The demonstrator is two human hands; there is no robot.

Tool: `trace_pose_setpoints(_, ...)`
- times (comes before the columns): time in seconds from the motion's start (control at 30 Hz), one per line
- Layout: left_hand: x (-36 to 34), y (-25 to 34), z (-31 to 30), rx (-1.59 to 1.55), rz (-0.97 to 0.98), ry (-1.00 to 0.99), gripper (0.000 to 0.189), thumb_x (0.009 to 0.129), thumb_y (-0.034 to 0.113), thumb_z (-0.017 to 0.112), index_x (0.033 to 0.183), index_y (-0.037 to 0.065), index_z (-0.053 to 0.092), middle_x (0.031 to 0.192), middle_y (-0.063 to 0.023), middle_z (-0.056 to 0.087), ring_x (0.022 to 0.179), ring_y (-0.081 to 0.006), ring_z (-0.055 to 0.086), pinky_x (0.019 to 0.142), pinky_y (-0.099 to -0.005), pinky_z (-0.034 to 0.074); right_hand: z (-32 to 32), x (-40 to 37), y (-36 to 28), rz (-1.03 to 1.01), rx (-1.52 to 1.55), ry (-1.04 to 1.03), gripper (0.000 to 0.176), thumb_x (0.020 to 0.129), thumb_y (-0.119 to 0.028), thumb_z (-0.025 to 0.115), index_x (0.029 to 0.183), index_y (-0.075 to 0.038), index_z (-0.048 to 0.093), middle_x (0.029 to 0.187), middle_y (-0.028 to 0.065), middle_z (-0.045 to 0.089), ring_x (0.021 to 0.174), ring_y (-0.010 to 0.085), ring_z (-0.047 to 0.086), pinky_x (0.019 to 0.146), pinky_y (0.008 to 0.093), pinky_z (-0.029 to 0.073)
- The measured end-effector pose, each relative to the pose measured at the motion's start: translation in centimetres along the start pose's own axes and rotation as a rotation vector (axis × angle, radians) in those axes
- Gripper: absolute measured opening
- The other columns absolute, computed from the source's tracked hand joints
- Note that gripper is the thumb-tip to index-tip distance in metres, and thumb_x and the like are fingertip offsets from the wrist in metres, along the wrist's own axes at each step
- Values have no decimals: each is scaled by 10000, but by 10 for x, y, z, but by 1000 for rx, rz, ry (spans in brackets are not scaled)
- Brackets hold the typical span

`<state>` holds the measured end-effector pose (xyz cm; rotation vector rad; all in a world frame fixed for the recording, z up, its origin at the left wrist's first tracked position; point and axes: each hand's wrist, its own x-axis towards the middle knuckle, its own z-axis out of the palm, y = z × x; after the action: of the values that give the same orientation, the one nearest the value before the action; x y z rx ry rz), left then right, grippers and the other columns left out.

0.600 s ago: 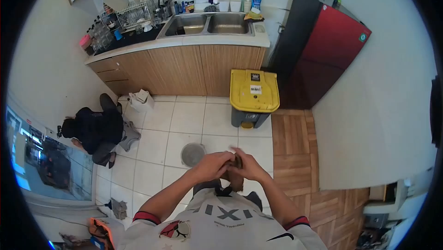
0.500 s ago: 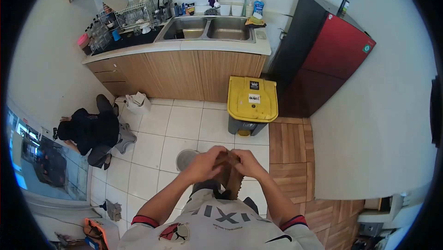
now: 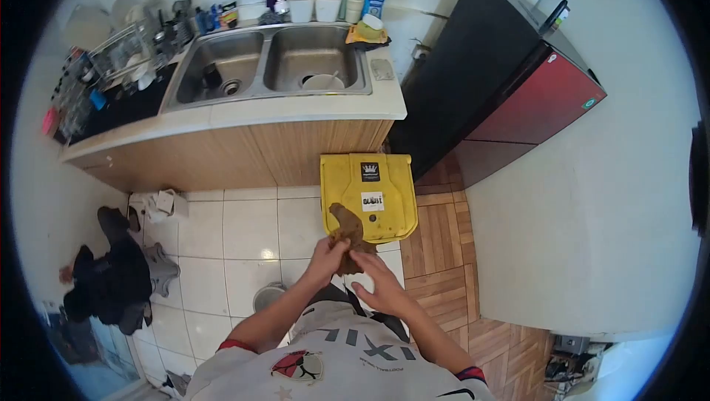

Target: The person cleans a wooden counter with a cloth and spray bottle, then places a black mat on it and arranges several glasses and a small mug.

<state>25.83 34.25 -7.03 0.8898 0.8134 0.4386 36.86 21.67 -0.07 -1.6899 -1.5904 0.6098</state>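
A crumpled brown cloth (image 3: 347, 225) hangs in front of my body, its upper end overlapping the yellow bin lid in view. My left hand (image 3: 324, 264) is closed on the cloth's lower left part. Beside it, my right hand (image 3: 381, 288) has its fingers stretched and thumb apart, the fingertips at the cloth's lower right edge. Just beyond the hands stands the bin with the yellow lid (image 3: 397, 205), which is closed and carries two labels.
Ahead is a counter with a double sink (image 3: 262, 68), with a dish rack (image 3: 122, 53) at left. A red and black fridge (image 3: 510, 105) stands right. A grey bucket (image 3: 268, 296) sits by my legs. At left, a person (image 3: 111, 282) in dark clothes sits low near a white bag (image 3: 166, 206).
My view has moved closer to the sink and bin. The cloth, earlier between both hands near my body, now extends forward from my left hand; my right hand has loosened and spread its fingers.
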Motion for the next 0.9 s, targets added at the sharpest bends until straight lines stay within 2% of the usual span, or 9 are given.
trace_pose_setpoints(0.07, 55, 29, -5, 66, 45, 68, 374, 970, 311, 581, 1148, -16, 613, 1017, -69, 654, 886, -122, 620, 731, -261, 517, -13, 4, 30, 189, 81, 108, 486, 874, -74, 629, 1333, -3, 484, 1215, 171, 600, 1081, 314, 594, 951, 372, 479)
trace_pose_setpoints(0.13, 96, 93, -16, 230, -163, 111, 414, 956, 330, 605, 1169, -25, 612, 1032, -68, 655, 928, -134, 605, 779, -273, 504, -22, -14, 75, 504, 230, 319, 426, 912, -65, 598, 1323, -21, 495, 1144, 125, 624, 1025, 237, 618, 875, 326, 511)
trace_pose_setpoints(0.2, 129, 132, -20, 227, 194, 85, 455, 956, 369, 604, 1170, -33, 611, 1011, -62, 657, 926, -138, 602, 795, -276, 492, -19, -61, 139, 695, 267, 500, 387, 932, -73, 589, 1309, -42, 506, 1074, 84, 628, 975, 179, 623, 814, 298, 521)
trace_pose_setpoints(0.3, 161, 207, -21, 405, 154, 13, 455, 954, 384, 605, 1155, -24, 621, 966, -54, 657, 896, -130, 595, 779, -293, 492, 6, -166, 232, 1026, 319, 622, 347, 945, -129, 596, 1273, -48, 518, 1018, 81, 627, 854, 167, 639, 708, 295, 530)
trace_pose_setpoints(0.43, 215, 282, -5, 711, 255, -150, 435, 961, 375, 586, 1139, -19, 634, 967, -59, 662, 893, -125, 585, 787, -303, 489, 23, -242, 233, 1360, 474, 702, 381, 925, -232, 630, 1251, -75, 506, 991, 102, 623, 749, 185, 640, 564, 290, 520)
trace_pose_setpoints(0.53, 251, 339, 14, 854, 323, -183, 406, 959, 350, 580, 1138, -8, 648, 996, -80, 680, 904, -143, 601, 811, -302, 488, 45, -294, 223, 1551, 589, 824, 385, 920, -236, 601, 1261, -95, 491, 975, 108, 611, 727, 209, 637, 541, 314, 521)
trace_pose_setpoints(0.7, 317, 420, 9, 1308, 904, -224, 362, 946, 265, 578, 1183, -2, 639, 1052, -145, 712, 940, -209, 664, 851, -324, 499, 93, -338, 174, 1822, 748, 1077, 386, 918, -222, 520, 1254, -35, 497, 1001, 136, 598, 730, 261, 629, 560, 393, 520)
trace_pose_setpoints(0.8, 314, 423, 16, 1312, 1003, -172, 265, 933, 174, 593, 1090, -33, 647, 958, -119, 704, 898, -155, 625, 833, -315, 487, 117, -346, 149, 1851, 818, 1029, 381, 926, -236, 517, 1245, -28, 510, 1029, 151, 590, 771, 286, 633, 586, 413, 524)
trace_pose_setpoints(0.9, 298, 381, 16, 1402, 1000, -315, 202, 870, 99, 611, 1051, 27, 667, 882, -132, 698, 845, -214, 661, 782, -339, 513, 136, -341, 130, 1878, 854, 989, 378, 943, -263, 515, 1233, -22, 523, 1041, 165, 589, 788, 297, 638, 596, 417, 529)
